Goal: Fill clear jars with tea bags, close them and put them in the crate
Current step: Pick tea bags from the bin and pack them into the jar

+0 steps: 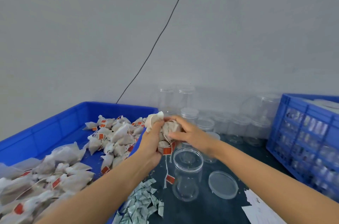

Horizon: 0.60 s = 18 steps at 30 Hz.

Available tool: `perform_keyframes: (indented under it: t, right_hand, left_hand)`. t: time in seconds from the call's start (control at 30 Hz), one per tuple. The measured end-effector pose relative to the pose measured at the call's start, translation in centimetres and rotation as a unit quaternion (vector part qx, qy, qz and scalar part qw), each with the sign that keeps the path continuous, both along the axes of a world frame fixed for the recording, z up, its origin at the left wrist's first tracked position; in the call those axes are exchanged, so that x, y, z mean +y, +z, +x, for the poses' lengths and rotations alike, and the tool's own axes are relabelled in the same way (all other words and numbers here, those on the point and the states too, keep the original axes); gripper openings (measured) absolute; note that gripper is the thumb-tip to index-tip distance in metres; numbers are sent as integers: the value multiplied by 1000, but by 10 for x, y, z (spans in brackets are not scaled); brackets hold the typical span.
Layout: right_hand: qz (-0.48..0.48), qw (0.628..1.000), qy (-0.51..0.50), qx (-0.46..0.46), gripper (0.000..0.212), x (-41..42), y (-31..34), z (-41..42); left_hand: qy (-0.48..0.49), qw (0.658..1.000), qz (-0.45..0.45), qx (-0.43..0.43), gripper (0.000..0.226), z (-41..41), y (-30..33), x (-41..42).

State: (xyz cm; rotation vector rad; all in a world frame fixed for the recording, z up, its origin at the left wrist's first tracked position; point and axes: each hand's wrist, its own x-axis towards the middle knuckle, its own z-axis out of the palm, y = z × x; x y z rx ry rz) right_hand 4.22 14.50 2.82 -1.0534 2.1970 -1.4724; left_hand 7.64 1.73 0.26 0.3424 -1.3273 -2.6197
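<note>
1. Your left hand point(151, 143) is curled around a clump of tea bags point(169, 132), fingers closed on it from the left side, above the dark table point(201, 211).
2. Your right hand point(185, 132) meets the same clump from the right: thumb and fingers bent around the bags, pinching them. The two hands are together, both clamped on the one bundle.
3. From the clump, strings and red tags point(170, 179) hang down; one tag dangles just beside the open jar.
4. The open jar point(187, 174) stands upright on the table, right below your hands, with no lid on it. I cannot tell whether anything lies inside.
5. Its loose lid point(222, 185) lies flat on the table just to the right of the jar, apart from it.
6. The blue tray point(55, 128) at your left holds the loose pile of tea bags; your left forearm crosses over its near right edge.
7. Empty lidded jars point(207, 123) stand in rows near the wall behind your hands.
8. The blue crate point(302, 132) sits at the far right, well apart from your hands, with jars visible through its slotted side.
9. A heap of small sachets point(145, 203) lies on the table between the tray and the open jar.
</note>
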Motion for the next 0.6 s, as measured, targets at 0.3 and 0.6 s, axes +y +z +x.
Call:
perform_keyframes:
  t: [0.3,0.6]
  right_hand:
    - [4,989,-104,108,45,20,-26,-12]
    - [-68,985,-155,-45,25,39,-22,-20]
  left_hand:
    - [-13,996,-90,-2,22,-11,-16,16]
    - [-43,990,-128,52,24,-15,-27,13]
